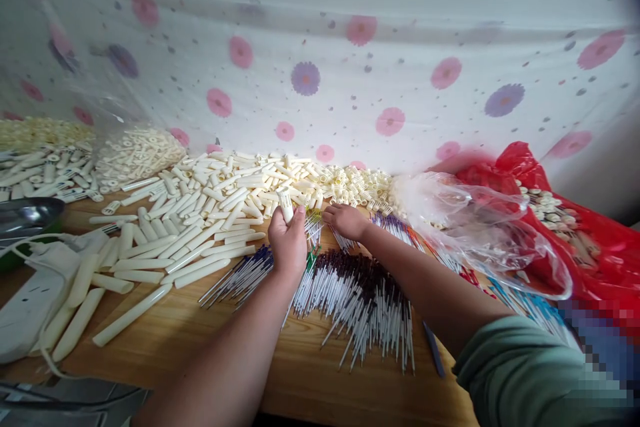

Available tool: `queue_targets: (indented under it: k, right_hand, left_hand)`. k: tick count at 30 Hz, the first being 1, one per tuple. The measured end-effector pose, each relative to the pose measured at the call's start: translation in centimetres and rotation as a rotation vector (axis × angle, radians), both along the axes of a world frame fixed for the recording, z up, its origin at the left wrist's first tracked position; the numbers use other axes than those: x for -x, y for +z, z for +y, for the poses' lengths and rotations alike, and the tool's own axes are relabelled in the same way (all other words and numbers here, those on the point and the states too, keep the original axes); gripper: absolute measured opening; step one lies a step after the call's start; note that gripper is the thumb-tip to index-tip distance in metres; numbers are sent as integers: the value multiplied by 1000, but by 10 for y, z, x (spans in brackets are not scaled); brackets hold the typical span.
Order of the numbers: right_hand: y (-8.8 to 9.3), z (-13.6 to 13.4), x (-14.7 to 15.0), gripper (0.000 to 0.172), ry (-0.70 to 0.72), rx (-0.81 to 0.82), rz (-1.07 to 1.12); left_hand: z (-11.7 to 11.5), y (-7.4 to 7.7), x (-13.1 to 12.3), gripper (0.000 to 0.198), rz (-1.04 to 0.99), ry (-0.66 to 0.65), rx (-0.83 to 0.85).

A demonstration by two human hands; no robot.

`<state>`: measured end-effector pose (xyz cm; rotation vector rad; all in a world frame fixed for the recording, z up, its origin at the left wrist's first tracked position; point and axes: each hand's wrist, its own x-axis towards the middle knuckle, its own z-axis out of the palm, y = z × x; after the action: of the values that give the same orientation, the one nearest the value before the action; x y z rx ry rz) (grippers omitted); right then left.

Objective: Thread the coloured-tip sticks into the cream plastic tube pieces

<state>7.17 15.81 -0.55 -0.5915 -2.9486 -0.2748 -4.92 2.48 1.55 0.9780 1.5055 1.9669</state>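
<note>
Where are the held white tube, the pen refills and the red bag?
white tube (pixel 285 205): head view, upper end.
pen refills (pixel 360 297): head view, pile's middle.
red bag (pixel 607 250): head view, right side.

The cloth (pixel 350 67) is printed white with pink and purple flowers and grey dots. The tubes (pixel 200 213) are coloured cream, the refills (pixel 360 293) white with purple, blue and dark ends, the bag (pixel 605 247) red, the sleeve (pixel 525 373) green.

Soft, even daylight; corners darken and bend, lower right edge perhaps pixelated.
</note>
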Motion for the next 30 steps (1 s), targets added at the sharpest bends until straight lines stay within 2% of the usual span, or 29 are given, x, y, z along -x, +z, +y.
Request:
queue_targets:
  k: [2, 3, 4, 6, 8, 9, 11, 13, 15, 17, 19, 25, 30]
  right_hand:
    - [14, -12, -17, 22, 9, -36, 24]
    - [22, -20, -28, 23, 14, -49, 42]
    - [29, -30, -40, 24, 22, -58, 67]
    - [41, -52, -64, 24, 67, -57, 158]
    - [47, -75, -85, 21, 106, 26, 279]
    - [46, -85, -94, 19, 115, 100, 352]
    - [41, -101, -108, 14, 81, 285, 543]
    - [31, -112, -116, 6, 1, 489, 825]
    - [23, -117, -120, 17, -78, 700, 1086]
    - [18, -120, -121, 22, -128, 878, 1225]
    - [18, -122, -120, 19, -163, 993, 1272]
    - [19, -131, -110, 17, -135, 1220, 1466]
    - [15, -137, -105, 12, -160, 1206, 1543]
  left_hand:
    - [0, 1, 2, 24, 20, 2, 0]
    - [-1, 1, 1, 25, 24, -48, 20]
    - [-1, 0, -1, 27, 22, -148, 60]
    - [-3, -2, -9, 30, 4, -447, 175]
    - [-7, -5, -21, 31, -10, -734, 284]
    - [-10, -6, -27, 30, -11, -832, 321]
    - [-16, -6, -39, 27, -2, -921, 350]
    - [-22, -5, -47, 25, 17, -937, 340]
    - [-25, -3, -51, 25, 32, -936, 308]
    - [-27, -2, -53, 24, 38, -922, 286]
    - [-27, -2, -53, 24, 51, -912, 280]
    - [-26, -4, -57, 22, 73, -861, 218]
    - [-27, -11, -61, 19, 64, -839, 184]
